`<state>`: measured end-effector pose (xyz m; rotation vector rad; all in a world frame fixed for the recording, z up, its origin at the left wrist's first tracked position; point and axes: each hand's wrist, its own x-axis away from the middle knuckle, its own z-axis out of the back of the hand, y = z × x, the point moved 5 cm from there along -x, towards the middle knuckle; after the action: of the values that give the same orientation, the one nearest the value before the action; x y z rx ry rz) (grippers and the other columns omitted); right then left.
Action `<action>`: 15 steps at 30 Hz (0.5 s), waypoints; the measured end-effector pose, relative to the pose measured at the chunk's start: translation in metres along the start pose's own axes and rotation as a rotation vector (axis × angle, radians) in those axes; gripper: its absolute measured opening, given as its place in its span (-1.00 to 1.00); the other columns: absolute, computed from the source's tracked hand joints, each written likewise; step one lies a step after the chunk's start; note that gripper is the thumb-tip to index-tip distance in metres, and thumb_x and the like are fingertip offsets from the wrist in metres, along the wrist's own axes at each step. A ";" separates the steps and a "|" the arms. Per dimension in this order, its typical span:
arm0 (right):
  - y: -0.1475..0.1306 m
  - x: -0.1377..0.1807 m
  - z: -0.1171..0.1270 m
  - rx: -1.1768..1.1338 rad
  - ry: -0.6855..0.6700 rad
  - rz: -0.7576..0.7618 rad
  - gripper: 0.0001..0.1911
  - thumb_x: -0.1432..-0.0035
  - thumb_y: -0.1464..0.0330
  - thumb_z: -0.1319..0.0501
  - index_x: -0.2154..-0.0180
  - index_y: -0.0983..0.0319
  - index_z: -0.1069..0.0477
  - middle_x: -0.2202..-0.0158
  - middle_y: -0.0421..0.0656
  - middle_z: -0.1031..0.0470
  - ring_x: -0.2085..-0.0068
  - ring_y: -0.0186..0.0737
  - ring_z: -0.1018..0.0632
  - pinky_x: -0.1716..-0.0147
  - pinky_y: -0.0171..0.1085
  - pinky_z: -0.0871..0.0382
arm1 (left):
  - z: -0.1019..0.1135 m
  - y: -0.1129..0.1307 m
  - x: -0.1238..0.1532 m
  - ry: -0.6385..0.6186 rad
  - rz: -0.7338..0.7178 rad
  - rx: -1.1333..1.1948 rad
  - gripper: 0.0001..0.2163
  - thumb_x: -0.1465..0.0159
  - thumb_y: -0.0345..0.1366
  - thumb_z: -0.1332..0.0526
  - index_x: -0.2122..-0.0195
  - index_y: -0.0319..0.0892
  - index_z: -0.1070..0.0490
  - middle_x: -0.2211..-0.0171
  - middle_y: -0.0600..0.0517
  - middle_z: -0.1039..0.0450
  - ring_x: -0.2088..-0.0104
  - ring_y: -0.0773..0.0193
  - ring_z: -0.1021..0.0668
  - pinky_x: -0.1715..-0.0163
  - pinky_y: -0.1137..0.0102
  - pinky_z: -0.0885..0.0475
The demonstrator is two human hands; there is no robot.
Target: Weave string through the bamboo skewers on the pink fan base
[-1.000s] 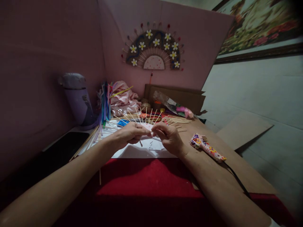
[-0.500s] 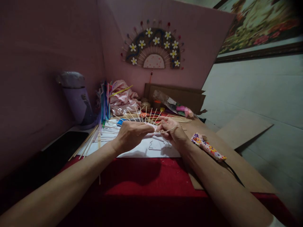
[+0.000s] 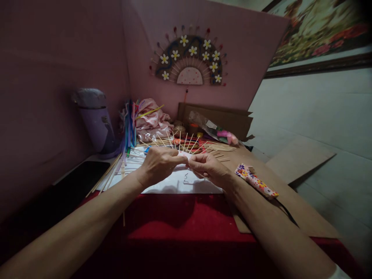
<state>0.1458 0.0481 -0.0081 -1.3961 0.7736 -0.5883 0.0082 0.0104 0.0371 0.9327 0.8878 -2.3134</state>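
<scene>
My left hand [image 3: 159, 164] is closed, its index finger reaching to the lower edge of a pale pink piece [image 3: 182, 154]. Thin wooden sticks [image 3: 179, 141] fan out beyond that piece. My right hand [image 3: 207, 166] pinches with thumb and fingers at the same edge, its tips almost touching the left ones. The light string that ran across the right fingers is now hidden by the hands. Whatever the left fingers grip is also hidden. Beneath both hands lies a white sheet [image 3: 165, 186] with small dark marks.
A decorated fan [image 3: 192, 50] hangs on the pink board behind. At left stand a purple tumbler [image 3: 97, 128] and pipe cleaners [image 3: 128, 128]; a dark phone-like slab [image 3: 84, 176] lies nearby. Pink cloth [image 3: 152, 118] is behind. A flower-patterned glue gun [image 3: 255, 181] rests on cardboard [image 3: 290, 217].
My right hand has turned and its raised fingers have come down into a pinch beside the left fingertips. The string across it has gone out of sight. My left index finger now points further forward.
</scene>
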 end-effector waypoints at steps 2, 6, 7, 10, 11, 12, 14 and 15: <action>-0.001 0.000 0.000 0.023 0.009 -0.001 -0.76 0.00 0.26 -0.28 0.52 0.29 -0.35 0.69 -0.37 -0.12 0.66 -0.53 -0.04 0.66 -0.38 0.20 | -0.002 0.000 0.000 -0.036 0.019 0.042 -0.80 -0.25 -0.35 -0.09 0.39 -0.05 -0.51 0.66 0.13 -0.30 0.65 0.41 -0.30 0.64 0.44 0.02; -0.004 -0.001 0.005 0.156 0.158 0.020 -0.79 0.08 0.27 -0.30 0.48 0.28 -0.38 0.65 -0.34 -0.21 0.64 -0.50 -0.11 0.65 -0.39 0.12 | -0.011 -0.009 0.000 -0.143 0.275 0.273 -0.84 -0.23 -0.32 -0.13 0.34 -0.09 -0.52 0.53 0.08 -0.47 0.55 0.41 -0.41 0.55 0.47 -0.15; -0.006 -0.001 0.007 0.208 0.206 0.054 -0.80 0.09 0.28 -0.30 0.48 0.28 -0.38 0.63 -0.32 -0.24 0.62 -0.49 -0.15 0.64 -0.39 0.07 | -0.014 -0.012 0.000 -0.176 0.373 0.336 -0.84 -0.22 -0.30 -0.14 0.37 -0.13 -0.52 0.53 0.07 -0.47 0.54 0.40 -0.41 0.53 0.47 -0.17; -0.014 0.000 0.007 0.345 0.285 0.173 -0.83 0.10 0.31 -0.29 0.51 0.27 -0.39 0.59 -0.28 -0.30 0.56 -0.44 -0.24 0.58 -0.37 -0.07 | -0.024 -0.019 0.002 -0.285 0.624 0.574 -0.76 -0.21 -0.26 -0.11 0.53 -0.22 -0.44 0.65 0.09 -0.35 0.61 0.42 -0.33 0.58 0.48 -0.15; -0.016 0.001 0.006 0.377 0.298 0.202 -0.84 0.09 0.31 -0.28 0.52 0.27 -0.39 0.59 -0.28 -0.31 0.56 -0.43 -0.25 0.57 -0.37 -0.08 | -0.028 -0.019 0.003 -0.327 0.689 0.681 -0.73 -0.22 -0.25 -0.09 0.56 -0.24 -0.40 0.69 0.11 -0.28 0.64 0.43 -0.29 0.61 0.49 -0.12; -0.017 0.001 0.005 0.399 0.306 0.219 -0.85 0.08 0.32 -0.27 0.52 0.27 -0.39 0.59 -0.28 -0.31 0.56 -0.43 -0.26 0.56 -0.36 -0.09 | -0.033 -0.018 0.004 -0.367 0.747 0.792 -0.71 -0.24 -0.23 -0.05 0.56 -0.24 -0.37 0.72 0.14 -0.20 0.67 0.44 -0.25 0.64 0.50 -0.10; -0.018 0.002 0.005 0.423 0.319 0.227 -0.87 0.08 0.33 -0.26 0.52 0.27 -0.38 0.59 -0.28 -0.30 0.56 -0.43 -0.26 0.56 -0.36 -0.10 | -0.040 -0.016 0.008 -0.444 0.834 0.949 -0.68 -0.27 -0.20 0.02 0.53 -0.23 -0.34 0.76 0.19 -0.09 0.72 0.45 -0.18 0.68 0.51 -0.07; -0.017 0.002 0.005 0.435 0.322 0.222 -0.87 0.09 0.34 -0.26 0.52 0.27 -0.38 0.59 -0.27 -0.31 0.56 -0.42 -0.26 0.56 -0.36 -0.11 | -0.042 -0.015 0.010 -0.464 0.850 0.958 -0.67 -0.28 -0.18 0.03 0.52 -0.23 -0.34 0.76 0.19 -0.10 0.72 0.45 -0.18 0.68 0.50 -0.08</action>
<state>0.1523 0.0484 0.0089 -0.8133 0.9743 -0.7637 0.0096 0.0486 0.0126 0.7929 -0.7673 -1.9351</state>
